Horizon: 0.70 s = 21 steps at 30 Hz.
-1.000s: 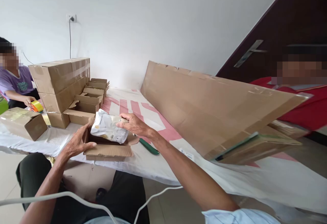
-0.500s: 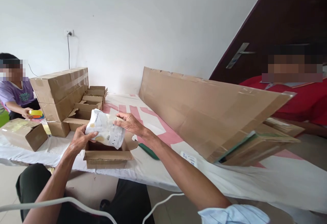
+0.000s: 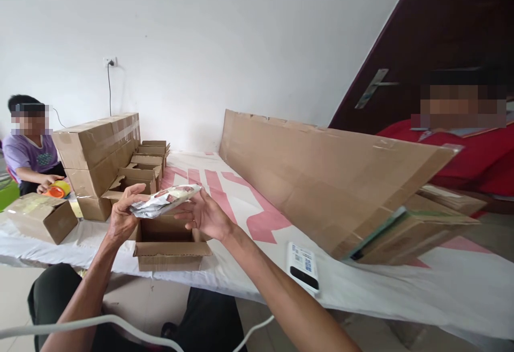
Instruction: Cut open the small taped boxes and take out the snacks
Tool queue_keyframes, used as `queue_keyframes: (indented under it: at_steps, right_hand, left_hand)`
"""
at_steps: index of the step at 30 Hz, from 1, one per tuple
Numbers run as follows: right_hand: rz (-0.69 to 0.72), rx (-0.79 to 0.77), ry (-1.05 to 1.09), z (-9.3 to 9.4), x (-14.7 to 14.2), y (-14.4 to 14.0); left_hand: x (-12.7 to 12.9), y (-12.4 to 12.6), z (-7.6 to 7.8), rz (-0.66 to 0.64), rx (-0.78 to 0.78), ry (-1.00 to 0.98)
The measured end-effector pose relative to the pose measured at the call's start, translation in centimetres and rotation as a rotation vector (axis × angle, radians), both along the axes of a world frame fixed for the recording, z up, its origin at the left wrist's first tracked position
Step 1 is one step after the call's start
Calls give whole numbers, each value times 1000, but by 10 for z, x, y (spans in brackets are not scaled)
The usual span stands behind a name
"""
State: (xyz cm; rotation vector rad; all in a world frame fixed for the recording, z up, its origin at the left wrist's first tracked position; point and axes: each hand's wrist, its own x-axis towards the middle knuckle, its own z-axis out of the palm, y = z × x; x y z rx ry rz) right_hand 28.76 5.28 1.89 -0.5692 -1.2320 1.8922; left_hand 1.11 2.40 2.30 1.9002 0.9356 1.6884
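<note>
Both of my hands hold a white foil pouch (image 3: pixel 164 200) level, just above a small open cardboard box (image 3: pixel 168 240) at the table's near edge. My left hand (image 3: pixel 122 213) grips the pouch's left end with thumb on top. My right hand (image 3: pixel 206 215) supports the right end from below, palm up and fingers spread. The box's inside looks empty from here.
A long flat cardboard sheet (image 3: pixel 321 175) leans across the table to the right. Stacked and open cartons (image 3: pixel 100 148) stand at the back left. A white device (image 3: pixel 303 266) lies near the front edge. A person at left holds a tape dispenser (image 3: pixel 56 190); another person in red (image 3: pixel 469 154) sits at right.
The pouch was lifted off the box and turned from upright to flat. My left hand left the box's edge and took hold of the pouch; my right hand shifted beneath it.
</note>
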Motion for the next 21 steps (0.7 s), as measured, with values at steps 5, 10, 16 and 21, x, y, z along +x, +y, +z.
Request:
queue_keyframes:
  at_steps: [5,10,16,21]
  right_hand:
    - [-89,20,-19,-11,-1,-6]
    - [-167,95,18,-16,-2,-9]
    - [-225,127,46,-9,-6,-14]
    - [-278,184,57,-6,-8,-17]
  left_hand:
    - [1,1,-4,83,80,172]
    - [4,-1,-11,133,-51,158]
    - [2,0,-18,-6,-215,-38]
    - [1,-4,-13,-107,-426,-297]
